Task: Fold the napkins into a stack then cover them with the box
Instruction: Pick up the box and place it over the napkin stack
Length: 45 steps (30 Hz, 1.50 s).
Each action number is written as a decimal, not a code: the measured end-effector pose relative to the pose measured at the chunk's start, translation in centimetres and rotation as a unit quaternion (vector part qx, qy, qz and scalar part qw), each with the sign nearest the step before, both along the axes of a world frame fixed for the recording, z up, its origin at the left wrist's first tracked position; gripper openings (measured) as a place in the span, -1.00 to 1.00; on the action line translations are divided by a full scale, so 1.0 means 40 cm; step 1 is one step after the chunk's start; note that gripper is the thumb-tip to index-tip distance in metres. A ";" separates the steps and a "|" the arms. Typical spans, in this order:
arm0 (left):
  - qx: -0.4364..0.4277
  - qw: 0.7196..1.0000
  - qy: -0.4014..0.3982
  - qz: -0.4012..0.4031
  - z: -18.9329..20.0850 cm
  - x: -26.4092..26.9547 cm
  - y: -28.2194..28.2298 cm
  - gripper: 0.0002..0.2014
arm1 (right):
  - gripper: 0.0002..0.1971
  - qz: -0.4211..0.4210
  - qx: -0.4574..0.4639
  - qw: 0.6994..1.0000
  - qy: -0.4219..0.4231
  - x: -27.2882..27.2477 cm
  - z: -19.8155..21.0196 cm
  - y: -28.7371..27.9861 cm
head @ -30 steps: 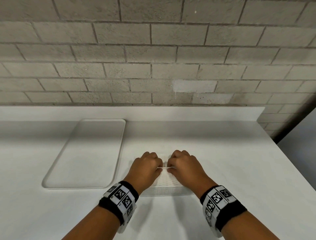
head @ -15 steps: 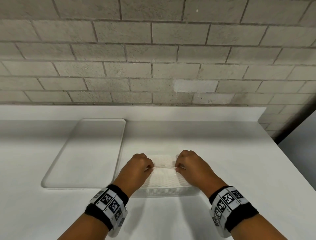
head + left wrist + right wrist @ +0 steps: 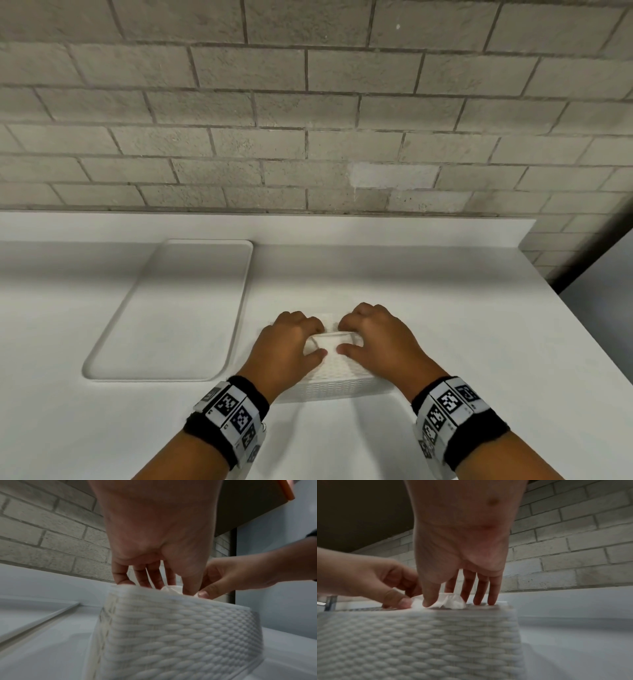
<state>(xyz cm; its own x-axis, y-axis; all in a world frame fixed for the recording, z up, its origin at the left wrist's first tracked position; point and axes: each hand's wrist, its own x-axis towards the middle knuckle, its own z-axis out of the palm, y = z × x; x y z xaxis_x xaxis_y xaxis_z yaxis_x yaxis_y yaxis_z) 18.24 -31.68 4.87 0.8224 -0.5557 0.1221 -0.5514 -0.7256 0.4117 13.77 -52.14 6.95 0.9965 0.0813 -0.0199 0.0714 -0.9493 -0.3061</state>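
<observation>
a white woven-pattern box (image 3: 337, 383) sits upside down on the white bench (image 3: 445, 335), just right of a shallow rectangular recess (image 3: 171, 315) set into the bench top. both hands are on top of the box, close together. a small tuft of white napkin (image 3: 331, 340) sticks up out of the middle of the box top, between the two hands; in the right wrist view it shows as a crumpled white peak (image 3: 448, 601), in the left wrist view only a little of it (image 3: 171, 588) shows behind the thumb

the left hand (image 3: 287, 346) has its fingers bent down onto the box top, its thumb tip and forefinger closed on the napkin's left end. the right hand (image 3: 376, 339) mirrors it: thumb tip pressed down on the napkin beside the left thumb, forefinger behind the tuft so the paper is pinched, the other three fingers straight with their tips on the box top. the rest of the napkins are hidden under the box

both wrists carry black bands (image 3: 229, 418) with black-and-white square markers. a grey brick wall (image 3: 308, 120) rises behind the bench
</observation>
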 end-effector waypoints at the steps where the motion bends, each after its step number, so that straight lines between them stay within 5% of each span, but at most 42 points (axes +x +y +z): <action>1: 0.012 1.000 -0.005 -0.002 0.002 -0.001 -0.010 -0.69 | -0.67 0.006 -0.020 1.000 -0.001 0.005 0.001 0.010; 6: 0.016 1.000 -0.019 0.003 0.003 0.013 -0.031 -0.88 | -0.77 0.006 -0.048 0.999 0.002 0.029 0.004 0.029; 13: 0.028 0.999 -0.032 -0.020 -0.010 0.027 -0.023 -0.72 | -0.74 0.003 -0.025 1.000 0.017 0.042 0.007 0.022; 17: -0.047 0.999 -0.011 -0.005 -0.016 0.018 -0.001 -0.75 | -0.72 0.002 0.041 0.999 0.005 0.024 -0.004 0.000; 22: -0.178 0.971 0.006 0.158 -0.037 0.007 0.103 -0.57 | -0.46 -0.159 0.191 0.967 -0.061 -0.028 -0.025 -0.083; 25: -0.242 0.933 0.143 0.223 -0.055 -0.034 0.163 -0.26 | -0.02 -0.229 0.362 0.903 0.034 -0.089 -0.033 -0.127; 28: -0.300 0.896 0.272 0.184 -0.093 -0.080 0.202 0.10 | 0.25 -0.173 0.458 0.864 0.120 -0.156 -0.067 -0.143; 34: -0.302 0.905 0.283 0.102 -0.109 -0.135 0.177 -0.18 | -0.09 -0.164 0.416 0.893 0.058 -0.222 -0.129 -0.106; 45: -0.263 0.932 0.237 0.080 -0.102 -0.102 0.170 -0.17 | -0.18 -0.158 0.368 0.916 0.024 -0.200 -0.135 -0.106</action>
<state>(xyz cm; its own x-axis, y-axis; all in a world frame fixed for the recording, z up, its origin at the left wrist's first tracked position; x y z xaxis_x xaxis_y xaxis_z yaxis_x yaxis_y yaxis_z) 14.15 -24.87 0.81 0.9202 -0.3877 -0.0543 -0.1202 -0.4118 0.9033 5.79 -56.40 1.56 0.9719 -0.2019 -0.1207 -0.2022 -0.4552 -0.8671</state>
